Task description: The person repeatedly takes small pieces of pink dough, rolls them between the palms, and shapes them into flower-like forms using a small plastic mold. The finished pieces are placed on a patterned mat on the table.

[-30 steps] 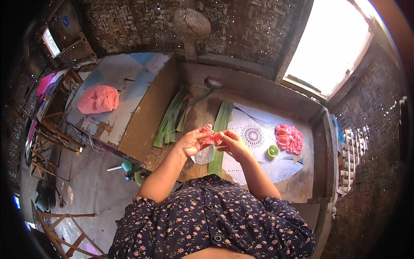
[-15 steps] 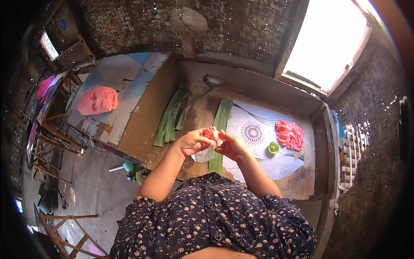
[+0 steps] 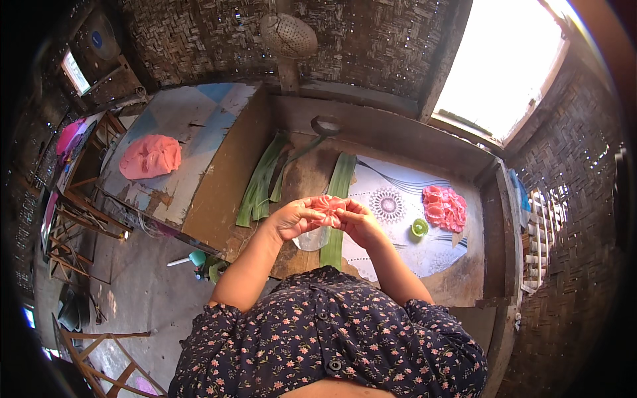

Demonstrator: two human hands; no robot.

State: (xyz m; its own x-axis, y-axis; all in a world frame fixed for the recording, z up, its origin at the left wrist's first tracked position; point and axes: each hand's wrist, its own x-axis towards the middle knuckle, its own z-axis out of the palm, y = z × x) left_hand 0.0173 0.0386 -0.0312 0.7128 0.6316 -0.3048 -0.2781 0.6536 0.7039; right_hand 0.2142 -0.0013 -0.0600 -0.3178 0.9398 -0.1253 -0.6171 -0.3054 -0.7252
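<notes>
In front of my chest, both hands pinch a small, soft pink dough-like piece (image 3: 328, 207) with petal-like folds around its middle. My left hand (image 3: 294, 219) grips its left side between thumb and fingers, and my right hand (image 3: 359, 225) grips the right side. Just beneath the hands are a clear plastic piece (image 3: 309, 240), partly hidden, and a long green leaf strip (image 3: 341, 179). A small round green container (image 3: 419, 228) stands to the right of my right hand. Beyond it lies a heap of similar folded pink pieces (image 3: 444, 208).
A patterned white sheet (image 3: 371, 189) covers part of the low-walled wooden platform. More green leaf strips (image 3: 260, 182) lie left of my hands. On the raised box top (image 3: 189, 126) at the left rests a large pink dough-like mound (image 3: 151, 157). Wooden frames (image 3: 113, 358) stand at lower left.
Both hands stay nearly in place. The pink piece has been turned or spread, so its round, petal-like folds now show more plainly between my fingers.
</notes>
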